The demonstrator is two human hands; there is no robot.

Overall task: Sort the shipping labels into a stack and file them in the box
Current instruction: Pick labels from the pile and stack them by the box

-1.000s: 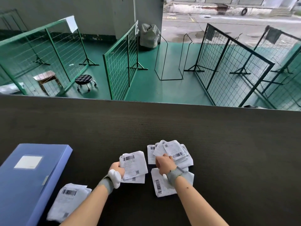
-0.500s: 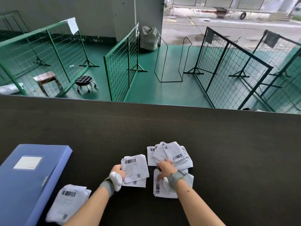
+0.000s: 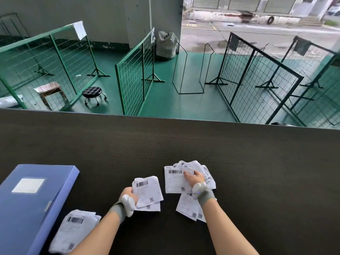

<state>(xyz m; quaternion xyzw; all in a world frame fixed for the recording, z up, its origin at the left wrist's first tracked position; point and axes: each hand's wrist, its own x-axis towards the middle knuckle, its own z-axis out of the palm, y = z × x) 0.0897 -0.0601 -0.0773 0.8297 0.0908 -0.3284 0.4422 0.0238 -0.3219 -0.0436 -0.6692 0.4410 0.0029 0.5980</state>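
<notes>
A small sheaf of shipping labels (image 3: 148, 192) was gripped at its left edge by the left hand (image 3: 128, 196), the fingers curled round the papers, with the thumb on the upper sheet; the barcode of the top label was turned upward. The sheaf was held just above or on the dark table (image 3: 257, 172); which of the two could not be told. The right hand (image 3: 194, 178) was laid on the loose pile of labels (image 3: 176, 181) to the right, its fingers stretched forward and lightly spread, the fingertips (image 3: 186, 174) pressed on the topmost sheet near its barcode. Whether a sheet was pinched beneath that hand could not be told. More labels (image 3: 189, 208) were fanned out under and behind the right wrist. A grey band with a white device was worn on each wrist. A separate crumpled bundle of labels (image 3: 73, 229) was seen near the left forearm, just beside the blue file box (image 3: 31, 205), which lay closed and flat at the table's left edge.
</notes>
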